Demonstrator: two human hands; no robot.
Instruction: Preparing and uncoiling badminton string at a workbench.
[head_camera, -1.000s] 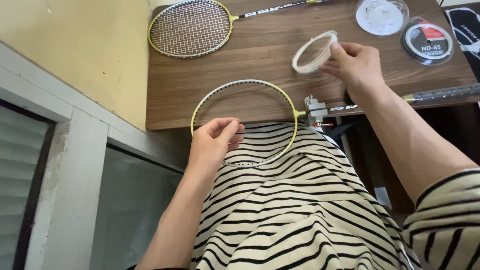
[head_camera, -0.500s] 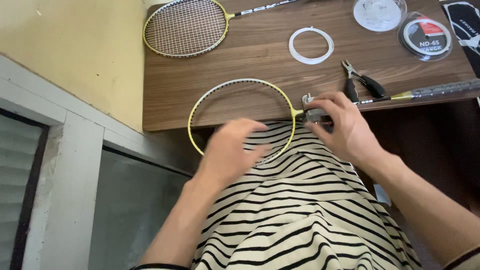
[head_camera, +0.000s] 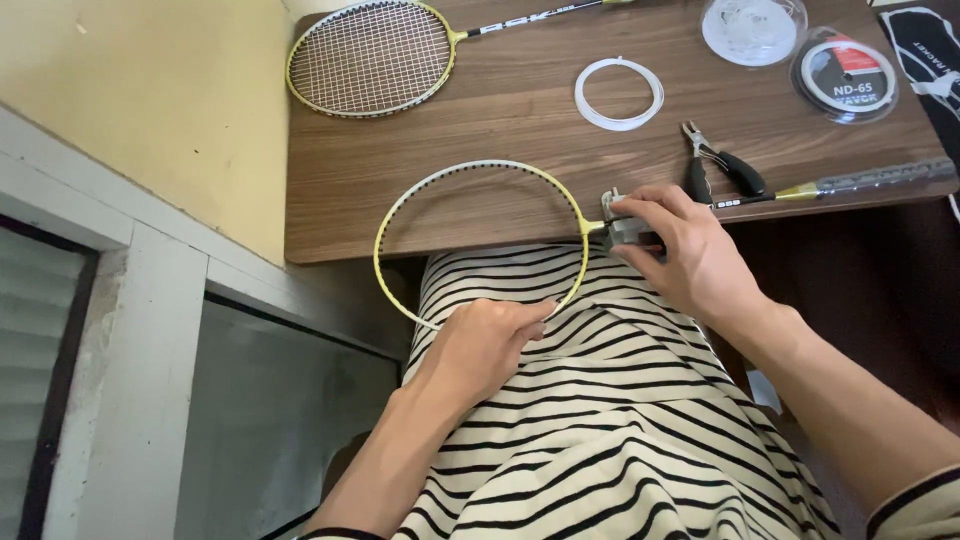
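A pale yellow wall (head_camera: 150, 120) and a grey-white window frame (head_camera: 110, 330) fill the left side, with dark glass (head_camera: 270, 420) below the sill. Against the wall stands a wooden table (head_camera: 480, 140) with a brown grain top, its front edge running just above the person's lap, which is covered by black-and-cream striped cloth (head_camera: 600, 430).

On the far part of the table lies a strung racket (head_camera: 370, 60) with a yellow rim. The unstrung racket (head_camera: 480, 240), also yellow-rimmed, lies with half of its empty hoop on the table and half hanging over the edge above the striped lap; its shaft runs right along the table's front edge.

The left hand (head_camera: 485, 340) is closed on the lower rim of the hoop, fingers curled and pressed together around it. The right hand (head_camera: 680, 245) pinches a small grey metal clamp (head_camera: 625, 228) at the throat of the same racket, thumb and fingers tight on it.

Behind the right hand lie black-handled pliers (head_camera: 720, 170). Further back are a white coil of string (head_camera: 618, 92), a round black-and-red string reel (head_camera: 845, 75) and a clear round case (head_camera: 752, 28).
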